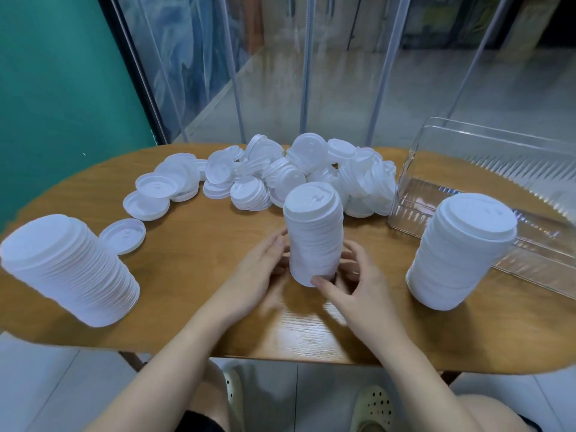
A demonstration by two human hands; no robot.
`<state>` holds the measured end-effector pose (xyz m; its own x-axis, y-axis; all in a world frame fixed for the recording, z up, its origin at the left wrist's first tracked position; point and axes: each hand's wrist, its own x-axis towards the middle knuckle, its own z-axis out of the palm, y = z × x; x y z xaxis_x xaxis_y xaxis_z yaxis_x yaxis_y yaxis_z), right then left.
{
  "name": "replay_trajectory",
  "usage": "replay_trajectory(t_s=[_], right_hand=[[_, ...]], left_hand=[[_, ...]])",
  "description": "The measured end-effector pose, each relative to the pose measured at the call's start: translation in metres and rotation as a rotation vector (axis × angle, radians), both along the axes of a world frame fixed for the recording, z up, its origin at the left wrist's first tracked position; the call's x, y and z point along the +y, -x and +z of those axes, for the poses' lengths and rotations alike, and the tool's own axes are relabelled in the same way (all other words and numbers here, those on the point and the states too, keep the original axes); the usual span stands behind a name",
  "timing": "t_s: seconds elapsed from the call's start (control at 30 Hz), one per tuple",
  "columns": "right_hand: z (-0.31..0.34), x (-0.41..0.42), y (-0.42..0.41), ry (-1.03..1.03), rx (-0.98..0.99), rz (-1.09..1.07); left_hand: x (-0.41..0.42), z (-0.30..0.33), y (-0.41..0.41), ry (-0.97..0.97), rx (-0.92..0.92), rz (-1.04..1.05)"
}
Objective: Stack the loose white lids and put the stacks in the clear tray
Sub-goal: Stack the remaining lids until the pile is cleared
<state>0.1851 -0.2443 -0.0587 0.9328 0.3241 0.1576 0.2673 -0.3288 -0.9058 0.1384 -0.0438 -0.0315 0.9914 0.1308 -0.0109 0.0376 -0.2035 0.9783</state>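
Writing is nowhere legible — the lids carry only moulded relief (a sip-hole shape on top), too faint to read as any brand. The middle stack of white lids [313, 235] stands upright on the wooden counter [199, 254], near its front edge. Both hands are at its lower half: the left hand [260, 269] has its fingers curled against the stack's left side, and the right hand [352, 282] wraps the right side with its thumb [321, 282] pressed on the front near the base. The fingers behind the stack are hidden, and the hands are smeared by motion blur, so the exact grip is hard to make out.

A second stack [458, 251] stands to the right, just in front of the clear tray [486, 182], whose near wall it partly covers; whether they touch cannot be told. The tray holds no lids that show, and its right end is cut off by the picture's edge. A third stack [71, 269] stands at the left end of the counter, stretched by the wide lens, with a single lid [123, 236] lying flat just behind it. The loose lids [280, 176] lie heaped along the far side — many overlapping, so the count is unclear. Below the counter edge, pale perforated clogs [372, 406] show on a tiled floor.
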Motion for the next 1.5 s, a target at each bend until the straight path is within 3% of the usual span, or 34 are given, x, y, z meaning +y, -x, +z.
replay_trajectory(t_s=[0.13, 0.53, 1.2, 1.33, 1.5], right_hand=[[-0.006, -0.001, 0.009, 0.069, -0.007, -0.066], [0.012, -0.041, 0.029, 0.342, -0.096, -0.283], [0.020, -0.069, 0.041, 0.220, -0.055, -0.370], [0.023, -0.073, 0.058, 0.101, -0.042, -0.421], [0.023, -0.039, 0.080, 0.115, -0.063, -0.175]], left_hand=[[-0.011, 0.008, 0.002, -0.021, -0.039, -0.037], [-0.046, 0.003, -0.015, -0.026, 0.083, -0.137], [-0.082, 0.019, -0.018, -0.009, 0.021, -0.239], [-0.057, 0.012, -0.012, 0.005, 0.043, -0.114], [0.012, 0.009, 0.001, -0.203, -0.066, 0.198]])
